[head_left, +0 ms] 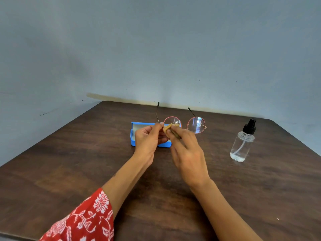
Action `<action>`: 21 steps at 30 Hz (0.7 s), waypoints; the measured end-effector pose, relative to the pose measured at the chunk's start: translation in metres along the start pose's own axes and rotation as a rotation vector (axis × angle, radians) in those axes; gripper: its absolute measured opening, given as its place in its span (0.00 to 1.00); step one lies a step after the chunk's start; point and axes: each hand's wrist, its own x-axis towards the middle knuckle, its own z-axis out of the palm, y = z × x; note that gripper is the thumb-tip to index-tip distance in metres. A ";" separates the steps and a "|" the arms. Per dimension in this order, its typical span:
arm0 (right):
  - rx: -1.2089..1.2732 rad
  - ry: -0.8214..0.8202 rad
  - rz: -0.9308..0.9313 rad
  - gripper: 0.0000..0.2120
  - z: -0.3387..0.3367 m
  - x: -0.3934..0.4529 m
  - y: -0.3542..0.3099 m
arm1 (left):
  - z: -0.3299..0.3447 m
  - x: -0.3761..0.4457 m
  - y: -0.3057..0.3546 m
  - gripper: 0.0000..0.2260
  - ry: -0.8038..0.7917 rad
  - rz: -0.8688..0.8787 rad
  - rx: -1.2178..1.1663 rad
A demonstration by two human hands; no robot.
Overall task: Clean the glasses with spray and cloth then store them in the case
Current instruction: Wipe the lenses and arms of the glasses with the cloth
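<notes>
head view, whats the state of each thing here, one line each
glasses: held up off the table, arms unfolded
cloth: folded, pressed on one lens
case: open on the table, nothing seen inside
spray bottle: upright, apart, cap on, nearly empty
left hand: pinches the frame's edge
right hand: pinches the cloth

case (133, 136): its middle and right part hidden behind the left hand (147, 140).
cloth (171, 128): mostly covered by the right hand (188, 153)'s fingers, beside the case.
glasses (196, 125): left lens partly behind the cloth.
sleeve (83, 221): cut off at the bottom edge.
</notes>
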 end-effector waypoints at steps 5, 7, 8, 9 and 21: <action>-0.063 0.076 0.155 0.14 -0.009 0.000 0.017 | -0.002 0.002 0.007 0.11 0.026 0.005 -0.057; -0.093 0.114 0.187 0.13 -0.012 0.000 0.023 | -0.002 0.001 0.007 0.10 0.029 0.006 -0.059; -0.106 0.108 0.175 0.13 -0.011 0.000 0.022 | -0.002 0.001 0.006 0.10 0.030 0.007 -0.056; -0.113 0.089 0.150 0.14 -0.008 0.000 0.018 | -0.001 0.000 0.006 0.10 0.030 0.005 -0.051; -0.109 0.025 0.096 0.17 -0.002 -0.002 0.015 | -0.003 0.004 0.004 0.09 0.047 0.001 -0.015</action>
